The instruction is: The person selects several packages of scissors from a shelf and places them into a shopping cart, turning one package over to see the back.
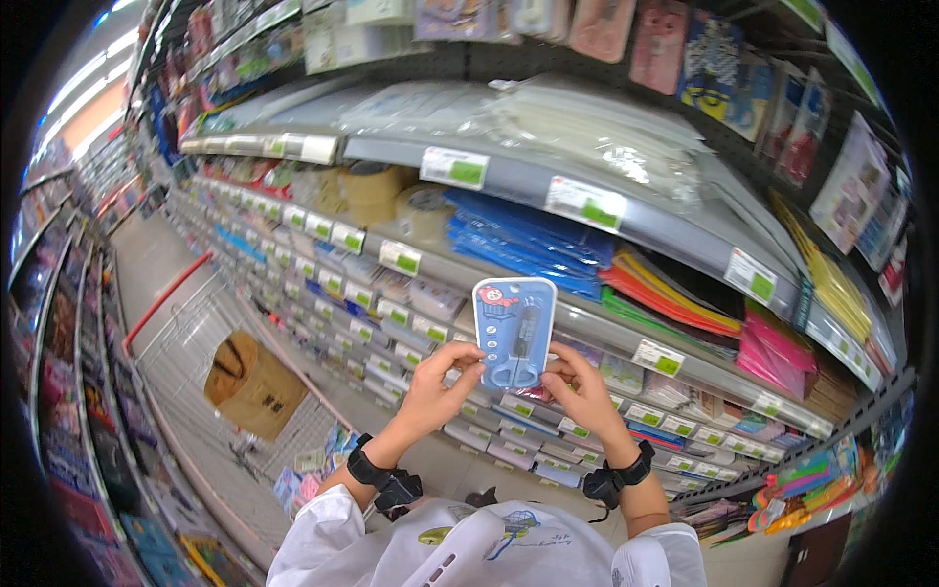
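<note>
Between my hands is a pack of scissors (515, 330) on a blue card with a pale border, upright and facing me. A cartoon figure is printed at its upper left, and the light-blue scissor handles point down. My left hand (446, 378) pinches the lower left edge between thumb and fingers. At the lower right edge, my right hand (579, 385) grips it the same way. Each wrist wears a black strap with a small black device. Behind the pack runs a shelf front with price labels.
A wire shopping cart (176, 323) with a red handle stands at left, holding a brown paper bag (253, 385) and colourful packages. Ahead are blue folders (524, 242), tape rolls (370, 192) and plastic-wrapped sheets (587, 132). Packaged goods hang above. Another stocked shelf lines the far left.
</note>
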Tool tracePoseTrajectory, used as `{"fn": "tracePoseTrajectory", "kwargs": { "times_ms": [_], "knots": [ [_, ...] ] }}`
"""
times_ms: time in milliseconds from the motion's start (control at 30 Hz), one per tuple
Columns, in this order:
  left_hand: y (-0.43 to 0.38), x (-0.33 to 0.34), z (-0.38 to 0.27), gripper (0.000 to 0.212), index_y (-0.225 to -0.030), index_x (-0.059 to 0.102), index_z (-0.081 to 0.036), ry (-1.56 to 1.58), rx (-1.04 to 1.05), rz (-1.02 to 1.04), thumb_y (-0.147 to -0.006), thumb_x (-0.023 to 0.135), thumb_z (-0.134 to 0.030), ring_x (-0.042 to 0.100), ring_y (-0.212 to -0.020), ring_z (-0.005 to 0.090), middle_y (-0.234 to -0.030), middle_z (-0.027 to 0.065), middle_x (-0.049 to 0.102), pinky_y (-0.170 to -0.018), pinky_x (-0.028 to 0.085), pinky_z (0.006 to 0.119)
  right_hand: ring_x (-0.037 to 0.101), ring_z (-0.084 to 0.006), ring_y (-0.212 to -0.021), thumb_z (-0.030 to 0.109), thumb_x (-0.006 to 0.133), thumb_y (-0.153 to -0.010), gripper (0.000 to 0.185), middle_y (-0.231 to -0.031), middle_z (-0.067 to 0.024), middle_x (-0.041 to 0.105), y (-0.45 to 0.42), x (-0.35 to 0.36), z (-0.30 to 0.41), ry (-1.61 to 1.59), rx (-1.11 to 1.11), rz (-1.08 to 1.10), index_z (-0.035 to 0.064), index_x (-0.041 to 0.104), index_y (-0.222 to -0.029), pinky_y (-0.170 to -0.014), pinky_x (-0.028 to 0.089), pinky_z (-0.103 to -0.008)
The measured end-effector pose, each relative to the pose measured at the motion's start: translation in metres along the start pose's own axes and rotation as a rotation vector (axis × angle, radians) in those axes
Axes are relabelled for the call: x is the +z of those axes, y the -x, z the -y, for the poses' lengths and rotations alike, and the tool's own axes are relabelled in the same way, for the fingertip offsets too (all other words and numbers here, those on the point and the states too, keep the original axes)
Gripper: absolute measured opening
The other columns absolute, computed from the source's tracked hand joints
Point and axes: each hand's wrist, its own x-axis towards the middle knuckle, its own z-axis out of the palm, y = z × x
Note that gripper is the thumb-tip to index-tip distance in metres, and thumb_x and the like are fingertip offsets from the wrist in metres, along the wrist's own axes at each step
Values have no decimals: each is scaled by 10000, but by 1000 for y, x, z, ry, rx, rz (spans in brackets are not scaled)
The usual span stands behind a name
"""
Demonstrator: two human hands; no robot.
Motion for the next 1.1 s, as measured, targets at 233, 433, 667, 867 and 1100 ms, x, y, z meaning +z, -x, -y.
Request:
{"fn": "tracePoseTrajectory", "kwargs": {
  "times_ms": [233,433,667,867,1100],
  "knots": [
    [-60,19,-45,225,-957,491,3,48,222,91,-740,547,18,489,-769,88,-859,42,512,-692,402,213,554,-146,-534,129,437,-826,175,-635,-79,574,-8,-31,58,445,-179,-150,-8,507,-910,-517,445,-262],
    [-115,12,-81,393,-1129,363,18,80,340,256,-764,508,-8,520,-792,117,-1026,99,487,-699,420,238,506,-98,-463,143,387,-850,217,-628,-91,551,-35,-56,126,180,-168,-183,-45,478,-905,-431,393,-208],
    [-177,0,-134,451,-1175,338,11,0,426,322,-760,508,-31,524,-772,113,-1081,114,453,-673,424,233,496,-89,-412,171,407,-842,202,-601,-63,543,-84,-73,194,216,-282,-238,-10,486,-885,-356,300,-164],
    [-223,-6,-168,584,-1221,291,9,-91,510,270,-715,564,-99,545,-758,136,-1080,138,453,-619,431,238,435,-65,-396,162,406,-831,185,-581,-34,511,-127,-83,235,267,-380,-281,3,496,-856,-361,285,-165],
    [-242,-7,-187,650,-1240,236,31,-131,451,281,-703,570,-118,554,-739,158,-1004,139,498,-614,434,241,400,-56,-400,159,402,-820,185,-575,-9,494,-158,-88,252,313,-475,-302,9,509,-827,-372,297,-172]
  ]
}}
